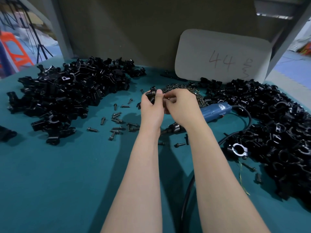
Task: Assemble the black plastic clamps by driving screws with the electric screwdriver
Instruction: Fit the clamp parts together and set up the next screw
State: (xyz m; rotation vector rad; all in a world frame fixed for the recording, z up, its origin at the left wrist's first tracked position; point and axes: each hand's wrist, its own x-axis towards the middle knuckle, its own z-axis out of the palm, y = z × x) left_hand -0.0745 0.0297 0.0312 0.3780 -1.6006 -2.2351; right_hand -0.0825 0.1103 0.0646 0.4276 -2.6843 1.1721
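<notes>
Step in hand, as I judge it: starting a screw by finger before driving it.

- Left hand grips 1 black clamp, fingers curled round it and thumb up along its right side. It is held above the desk, just in front of the screw heap.
- Right hand is bunched against the clamp's right side, fingertips pinching what looks like a small screw. Most of it is hidden, so I cannot tell whether it sits in the hole.
- Both forearms reach straight out, near parallel, with the 2 hands touching at the thumbs.

To do it well: keep the clamp parts lined up and the screw square to the hole, and catch the thread by finger so it won't cross.

The electric screwdriver lies on the desk just right of my right hand. The left hand must hold the clamp level while I reach for it, or the screw may drop out.
</notes>
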